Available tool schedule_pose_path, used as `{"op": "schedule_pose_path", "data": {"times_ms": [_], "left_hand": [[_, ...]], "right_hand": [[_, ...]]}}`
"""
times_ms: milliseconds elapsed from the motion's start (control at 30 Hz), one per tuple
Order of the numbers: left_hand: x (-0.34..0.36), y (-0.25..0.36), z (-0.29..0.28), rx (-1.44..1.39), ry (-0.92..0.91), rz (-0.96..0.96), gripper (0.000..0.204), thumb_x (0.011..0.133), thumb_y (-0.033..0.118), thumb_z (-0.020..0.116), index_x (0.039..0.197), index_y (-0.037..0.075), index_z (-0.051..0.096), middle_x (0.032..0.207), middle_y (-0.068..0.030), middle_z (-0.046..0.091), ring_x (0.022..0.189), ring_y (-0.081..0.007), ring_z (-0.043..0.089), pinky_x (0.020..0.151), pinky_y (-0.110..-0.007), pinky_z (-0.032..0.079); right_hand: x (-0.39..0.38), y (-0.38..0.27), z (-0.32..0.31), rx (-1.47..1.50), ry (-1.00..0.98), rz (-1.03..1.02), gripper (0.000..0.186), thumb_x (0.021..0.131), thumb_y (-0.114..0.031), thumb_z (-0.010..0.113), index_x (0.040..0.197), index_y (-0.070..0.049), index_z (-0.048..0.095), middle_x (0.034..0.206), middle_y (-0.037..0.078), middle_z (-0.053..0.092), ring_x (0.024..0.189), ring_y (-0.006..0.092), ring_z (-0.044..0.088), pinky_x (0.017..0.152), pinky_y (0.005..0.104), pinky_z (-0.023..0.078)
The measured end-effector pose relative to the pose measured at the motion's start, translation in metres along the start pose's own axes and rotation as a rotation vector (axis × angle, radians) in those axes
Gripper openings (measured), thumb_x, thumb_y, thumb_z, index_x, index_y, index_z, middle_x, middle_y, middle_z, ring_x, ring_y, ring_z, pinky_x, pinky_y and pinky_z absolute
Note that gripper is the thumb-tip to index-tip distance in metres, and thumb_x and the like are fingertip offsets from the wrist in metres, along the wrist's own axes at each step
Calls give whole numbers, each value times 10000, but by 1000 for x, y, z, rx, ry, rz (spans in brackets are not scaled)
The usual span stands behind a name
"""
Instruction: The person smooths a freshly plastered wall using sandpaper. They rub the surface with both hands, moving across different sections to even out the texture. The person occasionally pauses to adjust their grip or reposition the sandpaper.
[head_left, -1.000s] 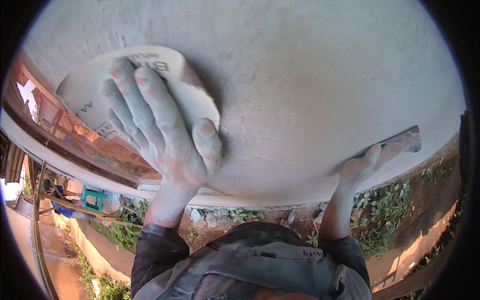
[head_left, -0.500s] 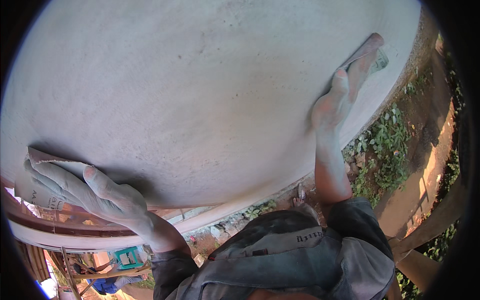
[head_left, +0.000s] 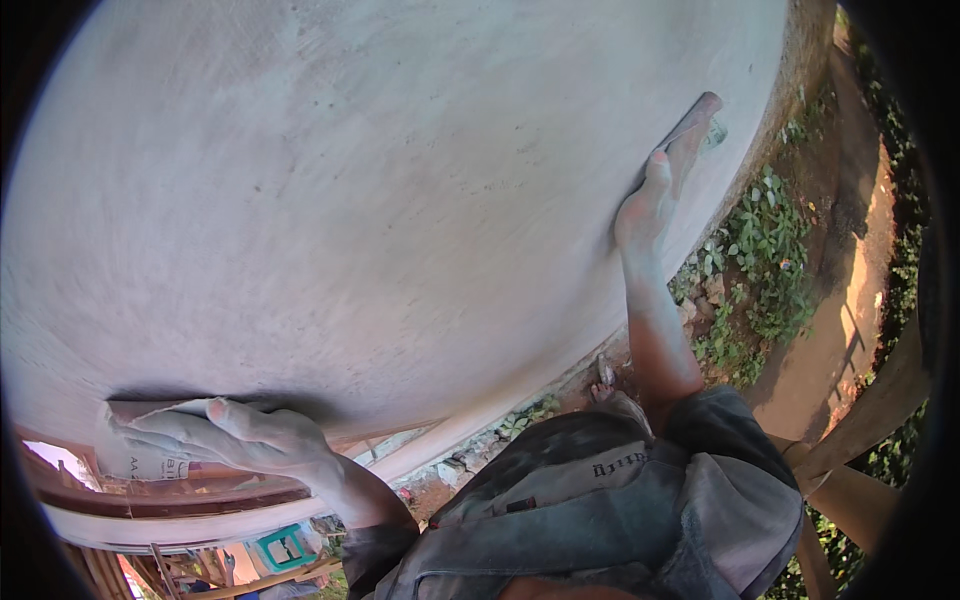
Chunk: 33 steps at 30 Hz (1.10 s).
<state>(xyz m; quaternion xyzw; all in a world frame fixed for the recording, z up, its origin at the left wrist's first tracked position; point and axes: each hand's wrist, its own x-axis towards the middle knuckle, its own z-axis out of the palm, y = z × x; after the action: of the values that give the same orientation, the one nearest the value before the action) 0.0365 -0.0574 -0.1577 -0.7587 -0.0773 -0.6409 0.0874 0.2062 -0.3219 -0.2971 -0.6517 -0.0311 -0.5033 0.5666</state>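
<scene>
A pale, dusty plastered wall (head_left: 380,210) fills most of the view, with fine scratches and small pits in it. My left hand (head_left: 240,432), coated in whitish dust, presses a sheet of sandpaper (head_left: 130,458) to the wall's lower left. Its fingers are stretched along the sheet, and the printed backing hangs out below them. Farther up on the right, my right hand (head_left: 645,210) holds another piece of sandpaper (head_left: 709,101) against the wall near its right edge. That piece sticks out past the fingertips; the abrasive faces are mostly hidden.
Below the wall's left part runs a brown frame (head_left: 200,500). A teal plastic stool (head_left: 283,548) and wooden poles (head_left: 165,572) are at the lower left. Leafy plants (head_left: 768,235) and stones line the wall's right foot, beside a dirt path (head_left: 820,350). Thick wooden poles (head_left: 850,505) cross at lower right.
My left hand and its sandpaper have moved down and to the right along the wall. The right hand's sandpaper is slightly lower and farther left in view; the view has also shifted.
</scene>
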Motion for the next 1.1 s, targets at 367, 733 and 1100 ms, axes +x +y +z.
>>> {"op": "schedule_pose_path", "data": {"times_ms": [367, 733, 1100], "left_hand": [[-135, -21, 5, 117, -257, 364, 668, 979, 409, 309, 1469, -14, 140, 1526, -240, 96, 1424, -385, 53, 1134, -506, 56], [-157, 14, 20, 117, -208, 254, 662, 984, 400, 256, 1465, -33, 117, 1535, -220, 79, 1427, -375, 28, 1137, -491, 52], [-27, 7, 0, 116, -40, 153, 654, 996, 433, 235, 1454, -31, 183, 1518, -196, 192, 1418, -337, 148, 1136, -469, 138]], "right_hand": [[-41, 111, -30, 86, 55, 367, 637, 958, -327, 253, 1457, 46, 116, 1526, 233, 115, 1424, 339, 81, 1148, 405, 82], [-153, 51, 9, -163, -100, -447, 665, 957, -415, 279, 1419, 63, 239, 1457, 315, 225, 1345, 537, 162, 1073, 626, 157], [23, 19, -10, -6, 114, -97, 640, 935, -326, 293, 1445, 43, 181, 1507, 253, 158, 1399, 396, 114, 1125, 454, 111]]}}
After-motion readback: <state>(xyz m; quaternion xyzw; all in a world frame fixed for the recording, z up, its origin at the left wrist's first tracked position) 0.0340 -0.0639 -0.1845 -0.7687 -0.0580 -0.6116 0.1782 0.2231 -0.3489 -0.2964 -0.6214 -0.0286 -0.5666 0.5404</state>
